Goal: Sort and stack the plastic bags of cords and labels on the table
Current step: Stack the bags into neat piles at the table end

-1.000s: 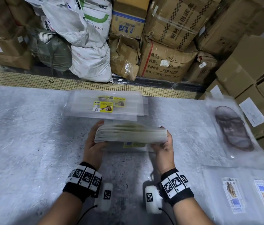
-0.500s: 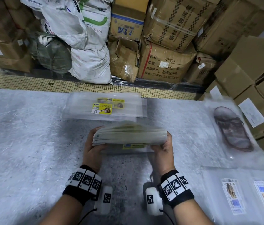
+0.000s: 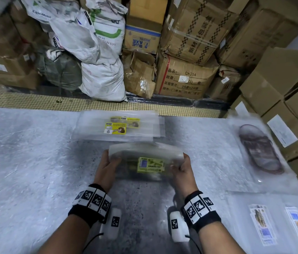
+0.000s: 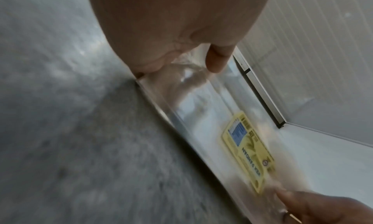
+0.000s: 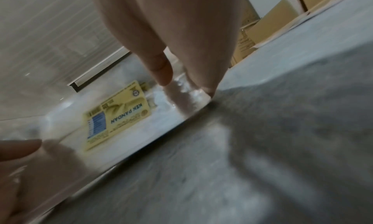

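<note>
A thick stack of clear plastic bags [image 3: 145, 158] with a yellow-green "KEK PANDAN" label [image 3: 151, 164] is tilted so its label face turns toward me, just above the grey table [image 3: 25, 162]. My left hand [image 3: 108, 166] grips its left end and my right hand [image 3: 180, 167] grips its right end. In the left wrist view the thumb [image 4: 219, 58] lies on the bags [image 4: 201, 115] near the label [image 4: 249, 151]. The right wrist view shows the thumb [image 5: 159, 68] on the bags [image 5: 141, 128] beside the label [image 5: 118, 114]. A flat pile of bags with yellow labels [image 3: 119, 127] lies beyond.
A bag holding a coil of dark cord [image 3: 260, 149] lies at the right. Bags with printed labels [image 3: 280, 222] lie at the near right. Cardboard boxes [image 3: 184, 77] and white sacks [image 3: 100, 70] stand behind the table; more boxes [image 3: 291, 99] line the right side.
The stack, held edge-on toward me before, has tipped so its labelled face now shows. Both hands kept their grip on its ends and stayed at about the same spot.
</note>
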A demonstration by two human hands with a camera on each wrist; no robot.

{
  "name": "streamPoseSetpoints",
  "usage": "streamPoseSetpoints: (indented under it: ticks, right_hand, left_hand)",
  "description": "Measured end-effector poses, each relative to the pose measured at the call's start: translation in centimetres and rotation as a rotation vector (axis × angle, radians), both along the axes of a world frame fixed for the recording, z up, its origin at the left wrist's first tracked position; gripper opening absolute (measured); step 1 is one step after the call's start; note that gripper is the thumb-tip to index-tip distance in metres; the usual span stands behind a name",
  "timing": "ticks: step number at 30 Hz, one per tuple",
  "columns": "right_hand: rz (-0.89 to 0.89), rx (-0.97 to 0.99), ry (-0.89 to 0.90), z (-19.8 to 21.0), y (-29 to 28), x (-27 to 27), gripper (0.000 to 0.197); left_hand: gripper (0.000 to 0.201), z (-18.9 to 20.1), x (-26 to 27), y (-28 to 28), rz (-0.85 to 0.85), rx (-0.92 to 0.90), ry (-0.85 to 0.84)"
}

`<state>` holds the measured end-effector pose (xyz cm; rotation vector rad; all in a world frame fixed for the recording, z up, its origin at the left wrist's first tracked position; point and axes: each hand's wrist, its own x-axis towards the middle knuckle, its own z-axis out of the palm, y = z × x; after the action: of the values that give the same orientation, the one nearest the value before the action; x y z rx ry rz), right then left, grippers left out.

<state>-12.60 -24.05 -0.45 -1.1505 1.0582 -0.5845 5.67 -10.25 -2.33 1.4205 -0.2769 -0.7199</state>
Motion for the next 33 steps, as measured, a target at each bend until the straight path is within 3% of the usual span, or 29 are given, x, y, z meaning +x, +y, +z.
streamPoseSetpoints:
  ticks: [3, 7, 9, 12, 13, 16, 18, 20, 24, 26, 28, 33]
  right_hand:
    - [0.017, 0.035, 0.062, 0.6, -0.6, 0.0, 0.046]
    - [0.066, 0.056, 0.183, 0.4, -1.9, 0.2, 0.042]
    - [0.113, 0.026, 0.224, -0.3, -2.3, 0.1, 0.039]
    - [0.143, 0.04, 0.267, 1.7, -1.6, 0.2, 0.031]
    - [0.11, 0.082, 0.269, 2.1, -1.6, 0.1, 0.03]
    - [0.149, 0.04, 0.341, 1.8, -1.8, -0.4, 0.047]
    - [0.184, -0.06, 0.418, -0.9, -3.7, -0.9, 0.056]
    - [0.232, -0.098, 0.477, 1.1, -3.3, -0.9, 0.048]
    - [0.228, -0.141, 0.502, 5.1, -3.0, -1.6, 0.017]
    - [0.206, -0.152, 0.517, 5.9, -4.0, -2.5, 0.01]
    - [0.203, -0.193, 0.499, 6.7, -5.6, -3.3, 0.018]
    - [0.234, -0.211, 0.583, 6.6, -13.5, -4.7, 0.005]
  left_hand:
    - [0.011, 0.5, 0.8, -0.1, -0.04, 0.148, -0.11]
    - [0.049, 1.3, 1.0, 0.0, -0.061, 0.24, -0.119]
    - [0.057, 1.6, 0.9, 0.0, -0.077, 0.29, -0.093]
    - [0.017, 2.4, 0.8, 0.2, -0.114, 0.415, -0.088]
    - [0.012, 2.6, 0.8, 0.3, -0.116, 0.447, -0.094]
    - [0.046, 1.9, 0.8, 0.2, -0.133, 0.424, -0.072]
    - [0.064, 0.4, 1.1, 0.0, -0.124, 0.39, -0.039]
    - [0.057, 2.0, 0.1, -0.2, -0.126, 0.389, -0.01]
    - [0.009, 4.2, -1.3, -1.2, -0.133, 0.411, -0.07]
    - [0.006, 4.9, -2.2, -2.5, -0.133, 0.383, -0.102]
    - [0.004, 5.5, -2.8, -4.3, -0.131, 0.375, -0.114]
    - [0.023, 6.7, -4.7, -10.8, -0.165, 0.402, -0.147]
